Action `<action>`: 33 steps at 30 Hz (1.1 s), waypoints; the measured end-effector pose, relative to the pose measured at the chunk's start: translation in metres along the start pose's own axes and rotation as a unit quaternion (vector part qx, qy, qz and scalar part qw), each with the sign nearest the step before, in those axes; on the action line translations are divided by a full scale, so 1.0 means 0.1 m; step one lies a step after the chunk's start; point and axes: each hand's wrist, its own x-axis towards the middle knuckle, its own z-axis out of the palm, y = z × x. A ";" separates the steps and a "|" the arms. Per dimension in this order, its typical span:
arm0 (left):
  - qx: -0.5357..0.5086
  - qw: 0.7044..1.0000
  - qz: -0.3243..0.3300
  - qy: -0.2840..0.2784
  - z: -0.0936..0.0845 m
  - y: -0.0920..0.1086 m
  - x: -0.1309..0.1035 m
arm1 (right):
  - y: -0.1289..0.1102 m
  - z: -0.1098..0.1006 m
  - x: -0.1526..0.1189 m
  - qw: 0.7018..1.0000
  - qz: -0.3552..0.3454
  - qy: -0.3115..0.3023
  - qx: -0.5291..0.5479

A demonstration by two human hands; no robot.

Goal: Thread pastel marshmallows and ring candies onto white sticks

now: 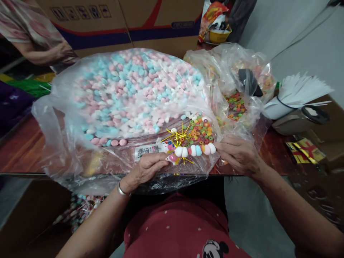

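Note:
My right hand (238, 154) pinches the right end of a candy skewer (198, 150), a row of white, pink and blue marshmallows with colored rings between them. At its left end, my left hand (150, 165) is closed with thumb and finger on a small pink-and-white printed piece (172, 158), touching or very near the end marshmallow. Gold twist ties (180, 135) lie just behind the skewer. A printed clear packet (148, 151) lies beside my left hand. Colorful ring candies (201, 129) are heaped behind the skewer.
A large clear bag of pink, blue and white marshmallows (134, 89) covers much of the table (16, 150). At right are a bag of ring candies (236, 104) and a container of white sticks (303, 91). Another person's arm (45, 55) shows behind, near a cardboard box (120, 21).

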 end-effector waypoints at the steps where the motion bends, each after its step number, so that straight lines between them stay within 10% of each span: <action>1: -0.006 1.000 -0.011 -0.005 -0.01 0.00 0.00 | 0.00 0.01 0.00 1.000 -0.010 -0.009 -0.006; 20: -0.025 0.982 -0.016 -0.186 -0.09 -0.03 0.08 | 0.14 0.05 -0.03 0.995 -0.055 -0.029 -0.079; 33: -0.026 0.984 -0.031 -0.174 -0.05 0.00 0.08 | 0.07 0.05 0.03 0.997 -0.032 -0.023 -0.071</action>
